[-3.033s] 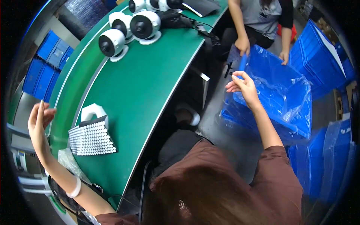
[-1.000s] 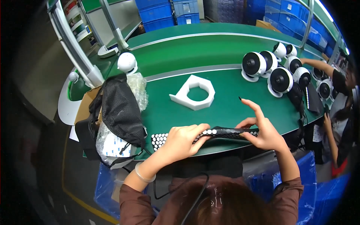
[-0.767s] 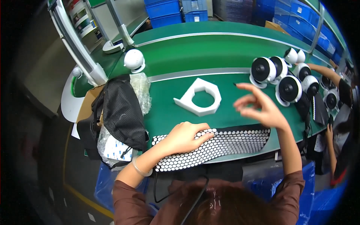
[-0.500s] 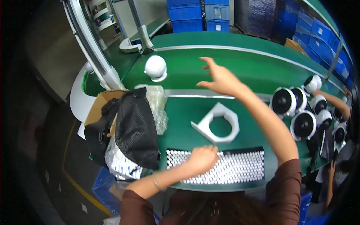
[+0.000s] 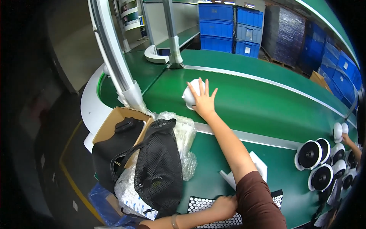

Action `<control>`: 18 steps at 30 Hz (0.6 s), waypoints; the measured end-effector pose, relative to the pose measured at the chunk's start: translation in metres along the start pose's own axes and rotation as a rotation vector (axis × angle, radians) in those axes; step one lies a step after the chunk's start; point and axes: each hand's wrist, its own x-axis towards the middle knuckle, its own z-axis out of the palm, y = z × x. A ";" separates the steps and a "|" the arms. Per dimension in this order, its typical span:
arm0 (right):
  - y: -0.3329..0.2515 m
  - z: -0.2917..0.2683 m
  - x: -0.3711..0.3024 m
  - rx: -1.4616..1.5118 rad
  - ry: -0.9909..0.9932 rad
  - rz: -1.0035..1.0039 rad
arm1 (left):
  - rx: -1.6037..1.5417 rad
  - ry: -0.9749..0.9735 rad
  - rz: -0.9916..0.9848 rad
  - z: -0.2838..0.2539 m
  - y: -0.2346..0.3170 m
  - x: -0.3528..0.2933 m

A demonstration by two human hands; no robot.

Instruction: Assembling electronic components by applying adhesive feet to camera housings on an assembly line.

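A white ball-shaped device [image 5: 188, 98] on a small base stands on the green conveyor belt. Over its right side my right hand [image 5: 204, 102] reaches with fingers spread; whether the fingertips touch it I cannot tell. My left hand [image 5: 224, 207] is closed above a black pad covered with white round dots [image 5: 198, 204], at the near edge of the bench. Anything inside its fingers is hidden. My right arm and sleeve cover part of the pad and most of a white angular fixture [image 5: 259, 162], whose round opening is hidden from here.
On the left, a cardboard box [image 5: 105, 128], a black mesh bag [image 5: 158, 171] and bubble wrap [image 5: 187, 133] crowd the bench. Several white devices with black round fronts [image 5: 309, 154] cluster at right, near another person's hand [image 5: 347, 139]. A metal post [image 5: 114, 49] rises at left; blue crates [image 5: 216, 28] stand behind.
The view has shifted, so the scene sits lower and farther right. My right hand has moved across to the white ball-shaped device, fingers spreading. My left hand stays closed over the dotted pad.
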 end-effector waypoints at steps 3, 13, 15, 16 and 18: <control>0.017 -0.004 0.004 0.209 -0.092 0.016 | 0.028 -0.023 0.004 -0.002 0.004 0.000; 0.091 -0.183 -0.102 1.243 -0.264 0.615 | -0.010 0.425 -0.022 -0.032 0.008 -0.003; 0.101 -0.222 -0.149 1.390 -0.297 0.652 | 0.029 0.637 -0.026 -0.044 0.010 -0.006; 0.108 -0.230 -0.173 1.378 -0.320 0.695 | 0.018 0.658 -0.042 -0.054 0.016 -0.009; 0.114 -0.238 -0.207 1.387 -0.352 0.764 | 0.020 0.662 -0.063 -0.065 0.020 -0.005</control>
